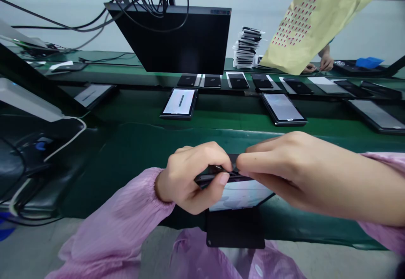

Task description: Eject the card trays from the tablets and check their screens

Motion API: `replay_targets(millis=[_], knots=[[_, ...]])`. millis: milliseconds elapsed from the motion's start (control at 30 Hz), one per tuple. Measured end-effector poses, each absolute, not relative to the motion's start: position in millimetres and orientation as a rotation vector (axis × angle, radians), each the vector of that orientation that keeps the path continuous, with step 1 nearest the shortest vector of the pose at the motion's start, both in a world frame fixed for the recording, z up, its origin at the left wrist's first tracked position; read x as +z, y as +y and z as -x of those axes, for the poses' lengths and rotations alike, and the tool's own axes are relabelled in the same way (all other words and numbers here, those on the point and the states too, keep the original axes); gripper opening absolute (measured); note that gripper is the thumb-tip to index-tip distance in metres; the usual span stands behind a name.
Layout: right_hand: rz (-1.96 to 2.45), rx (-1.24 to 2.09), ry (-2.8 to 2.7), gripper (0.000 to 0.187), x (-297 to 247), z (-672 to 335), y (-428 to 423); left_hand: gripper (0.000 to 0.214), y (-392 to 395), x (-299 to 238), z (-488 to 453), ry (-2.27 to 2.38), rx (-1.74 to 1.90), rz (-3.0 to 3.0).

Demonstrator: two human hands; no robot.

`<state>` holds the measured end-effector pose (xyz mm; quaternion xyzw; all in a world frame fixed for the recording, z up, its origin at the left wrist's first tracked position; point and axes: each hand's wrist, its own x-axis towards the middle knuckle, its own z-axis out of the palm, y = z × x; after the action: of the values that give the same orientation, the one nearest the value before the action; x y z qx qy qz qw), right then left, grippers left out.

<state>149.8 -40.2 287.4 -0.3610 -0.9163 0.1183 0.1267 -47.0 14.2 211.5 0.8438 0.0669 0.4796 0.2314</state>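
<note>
A tablet (242,197) with a lit, pale screen stands tilted on edge close to my body. Gripped at its upper left edge, it sits between the thumb and fingers of my left hand (198,178). My right hand (278,165) is closed at the top edge, its fingertips pinched together beside the left fingers; what they pinch is hidden. Below the tablet a flat black panel (236,228), perhaps a cover flap, juts over the table's front edge.
Lit tablets (179,103) lie on the green table (133,156), with another tablet (283,108) farther right. Behind them are a row of black devices (238,81), a monitor (177,38) and a stack (247,48). Yellow paper (319,17) hangs above; a co-worker's hand (325,60) shows behind.
</note>
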Motion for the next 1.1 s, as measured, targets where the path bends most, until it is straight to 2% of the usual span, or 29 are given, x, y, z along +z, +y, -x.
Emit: replay_targets(millis=[367, 567, 733, 833, 933, 1000, 1100], knots=[[1.085, 0.283, -2.683, 0.028, 288.3, -149.0, -40.1, 0.018, 13.1, 213.5, 47.4, 0.165, 1.318, -2.344], [1.185, 0.258, -2.643, 0.017, 284.6, -154.1, -40.0, 0.015, 14.0, 210.0, 47.0, 0.170, 1.330, -2.346], [1.135, 0.316, -2.611, 0.019, 296.1, -150.8, -35.9, 0.016, 14.1, 213.6, 49.5, 0.198, 1.314, -2.306], [1.177, 0.347, -2.330, 0.013, 295.4, -166.0, -35.2, 0.024, 16.8, 197.4, 51.6, 0.221, 1.322, -2.040], [1.292, 0.428, -1.504, 0.010, 249.7, -192.4, -39.3, 0.047, 20.2, 153.9, 49.2, 0.270, 1.290, -1.602], [1.246, 0.672, -1.021, 0.018, 196.2, -202.9, -43.0, 0.057, 22.0, 118.7, 43.0, 0.363, 1.243, -1.432], [1.219, 0.877, -0.877, 0.034, 120.7, -196.8, -48.5, 0.059, 25.5, 80.1, 29.1, 0.585, 1.172, -1.219]])
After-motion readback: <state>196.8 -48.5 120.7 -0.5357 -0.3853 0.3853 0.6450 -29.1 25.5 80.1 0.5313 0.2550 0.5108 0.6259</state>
